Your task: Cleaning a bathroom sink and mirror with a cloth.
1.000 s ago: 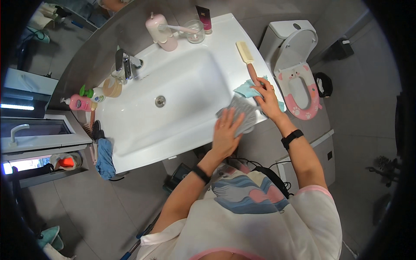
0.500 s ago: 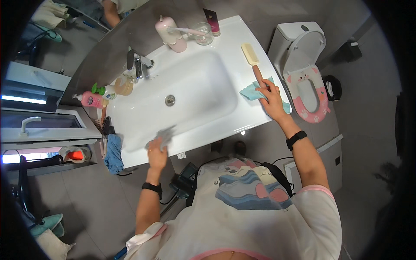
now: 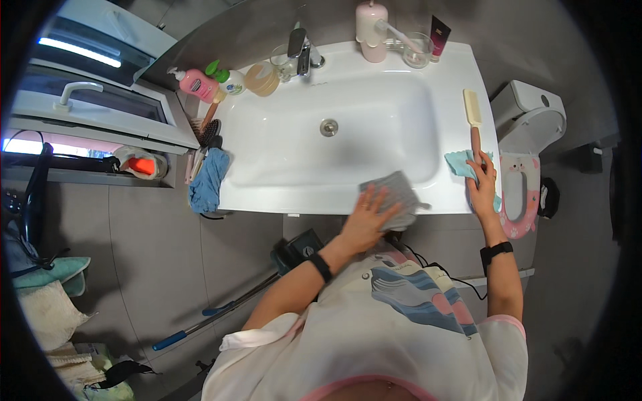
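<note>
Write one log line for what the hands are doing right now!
left hand: flat on grey cloth, front rim of white sink | right hand: on light-blue cloth beside cream brush

2 cloths [image 3: 394,197] [image 3: 460,162], 1 brush [image 3: 473,117], 1 sink [image 3: 267,187], 2 bottles [image 3: 195,83] [image 3: 227,79], 1 tap [image 3: 301,50]

Bottles and a tube along the sink's back edge

Pink pump bottle [image 3: 194,83] beside green-capped bottle [image 3: 227,79] at left; tall pink dispenser [image 3: 371,21] and dark tube [image 3: 439,35] at right.
</note>
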`<action>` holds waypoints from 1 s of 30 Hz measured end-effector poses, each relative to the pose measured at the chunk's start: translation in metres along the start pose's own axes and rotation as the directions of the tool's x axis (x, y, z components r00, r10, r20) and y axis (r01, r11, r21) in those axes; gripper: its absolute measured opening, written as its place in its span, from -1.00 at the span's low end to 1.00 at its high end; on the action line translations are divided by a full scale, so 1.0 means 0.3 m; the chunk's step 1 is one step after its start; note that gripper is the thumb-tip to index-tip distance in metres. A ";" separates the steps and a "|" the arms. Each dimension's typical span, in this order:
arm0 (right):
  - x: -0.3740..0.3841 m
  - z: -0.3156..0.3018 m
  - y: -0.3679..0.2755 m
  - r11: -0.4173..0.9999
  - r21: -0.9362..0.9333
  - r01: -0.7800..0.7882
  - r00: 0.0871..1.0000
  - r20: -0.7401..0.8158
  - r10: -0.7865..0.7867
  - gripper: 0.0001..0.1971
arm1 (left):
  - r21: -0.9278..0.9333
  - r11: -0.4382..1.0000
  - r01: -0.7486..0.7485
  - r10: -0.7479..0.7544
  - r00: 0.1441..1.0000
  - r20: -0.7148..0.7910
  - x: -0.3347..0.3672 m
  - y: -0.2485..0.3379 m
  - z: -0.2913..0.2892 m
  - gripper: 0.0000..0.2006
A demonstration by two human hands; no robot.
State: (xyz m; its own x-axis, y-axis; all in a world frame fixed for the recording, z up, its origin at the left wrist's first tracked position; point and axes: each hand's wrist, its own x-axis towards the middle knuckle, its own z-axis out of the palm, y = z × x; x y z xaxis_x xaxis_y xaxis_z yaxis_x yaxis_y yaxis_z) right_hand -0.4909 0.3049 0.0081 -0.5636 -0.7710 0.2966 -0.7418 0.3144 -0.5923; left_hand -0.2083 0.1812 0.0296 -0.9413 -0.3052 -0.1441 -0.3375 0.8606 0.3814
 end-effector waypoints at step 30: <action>-0.016 0.028 0.022 0.991 -0.130 0.019 1.000 0.016 -0.017 -0.56 | -0.846 0.487 0.217 -0.872 0.169 -0.459 -0.402 -0.504 -0.369 -0.63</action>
State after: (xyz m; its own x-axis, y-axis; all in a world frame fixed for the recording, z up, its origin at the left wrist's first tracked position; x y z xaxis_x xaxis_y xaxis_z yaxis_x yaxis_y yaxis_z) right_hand -0.4902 0.3060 -0.0034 -0.5452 -0.7848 0.2947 -0.7931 0.3690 -0.4846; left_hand -0.0447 0.0427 0.0904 0.1321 -0.9893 0.0620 -0.3751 0.0080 0.9270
